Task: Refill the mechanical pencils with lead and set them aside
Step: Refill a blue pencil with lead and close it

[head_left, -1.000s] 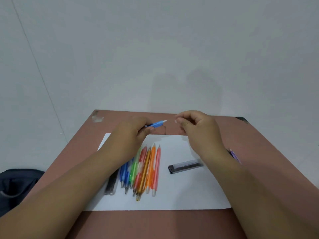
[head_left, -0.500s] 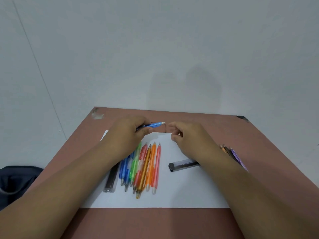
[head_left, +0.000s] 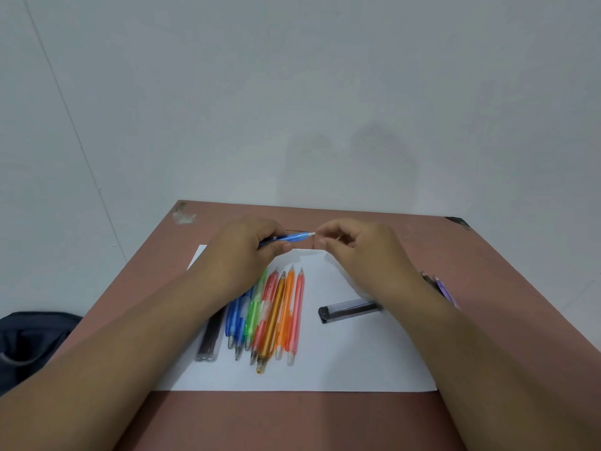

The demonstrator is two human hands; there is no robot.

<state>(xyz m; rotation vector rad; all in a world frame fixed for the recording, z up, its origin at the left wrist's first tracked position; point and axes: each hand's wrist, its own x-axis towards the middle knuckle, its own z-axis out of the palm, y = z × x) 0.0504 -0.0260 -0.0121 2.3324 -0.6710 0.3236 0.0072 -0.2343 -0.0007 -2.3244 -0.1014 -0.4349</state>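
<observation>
- Since a second ago the right hand (head_left: 354, 252) has closed in on the white end of the blue pencil (head_left: 290, 237), where there was a clear gap before; the left hand (head_left: 247, 252) has barely shifted.
- A white sheet of paper (head_left: 357, 359) lies on the brown table (head_left: 292, 421), its near edge parallel to the table's near edge.
- On the sheet's left half a bundle of coloured pencils (head_left: 273, 314) lies side by side, with a dark lead case (head_left: 209, 340) just beside them on the left.
- A second lead case (head_left: 348, 309), dark and clear, lies right of the bundle, partly under the right forearm.
- More pencils (head_left: 444, 286) show near the table's right edge, off the sheet.
- Toward the far edge, the left hand grips the blue pencil, held above the table, white end pointing right.
- The right hand's fingers are curled, thumb and forefinger pinched together at that end; whether they hold a lead cannot be told.
</observation>
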